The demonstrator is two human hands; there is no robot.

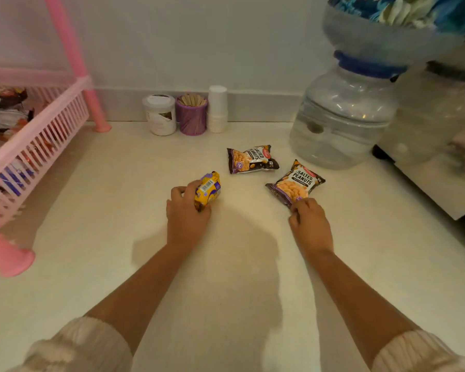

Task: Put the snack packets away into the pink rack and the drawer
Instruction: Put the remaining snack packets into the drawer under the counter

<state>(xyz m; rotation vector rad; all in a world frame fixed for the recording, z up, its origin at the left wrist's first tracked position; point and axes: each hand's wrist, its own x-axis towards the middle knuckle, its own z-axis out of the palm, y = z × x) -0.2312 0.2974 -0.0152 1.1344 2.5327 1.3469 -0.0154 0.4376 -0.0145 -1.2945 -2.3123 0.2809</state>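
Note:
My left hand [187, 209] is closed around a small yellow and purple snack packet [208, 189] just above the counter's middle. My right hand [308, 221] pinches the near corner of a salted peanuts packet [295, 183] that lies on the counter. A second salted peanuts packet [251, 158] lies loose a little farther back, between the two hands. The pink rack [42, 140] stands at the left, its basket holding several packets. No drawer is in view.
A white jar [160, 114], a purple cup of wooden sticks [191, 114] and a stack of white cups [217, 108] stand against the back wall. A large clear water jug [341, 116] on its dispenser fills the right side. A pink rack leg [8, 255] stands near left.

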